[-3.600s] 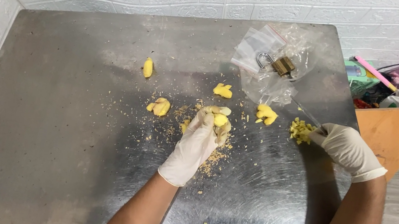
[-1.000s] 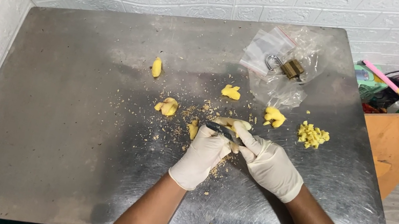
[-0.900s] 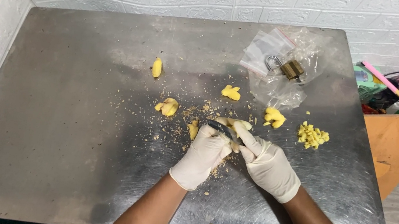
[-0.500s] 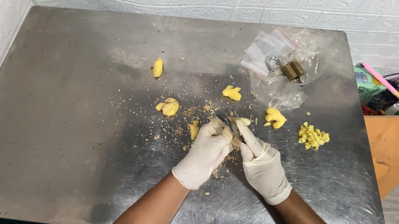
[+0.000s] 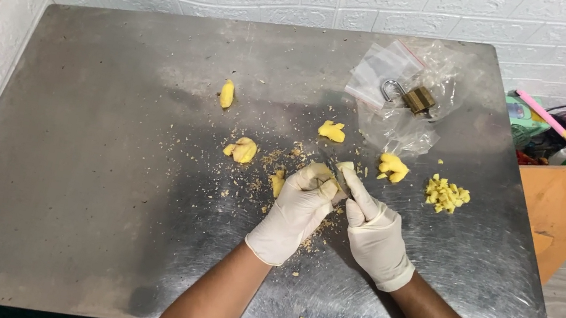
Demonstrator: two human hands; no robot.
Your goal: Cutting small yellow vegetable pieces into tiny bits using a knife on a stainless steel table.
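Gloved hands (image 5: 336, 207) mostly hide the yellow piece (image 5: 345, 167) and blade.

White gloves on left hand (image 5: 295, 212) and right hand (image 5: 377, 234), yellow ginger piece (image 5: 337, 172), grey steel table (image 5: 95, 211).

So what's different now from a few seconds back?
The right hand has left the chopped pile at the right and come in beside the left hand, working the knife on the yellow piece held there. The other peeled pieces, the bags and the padlock lie as before.
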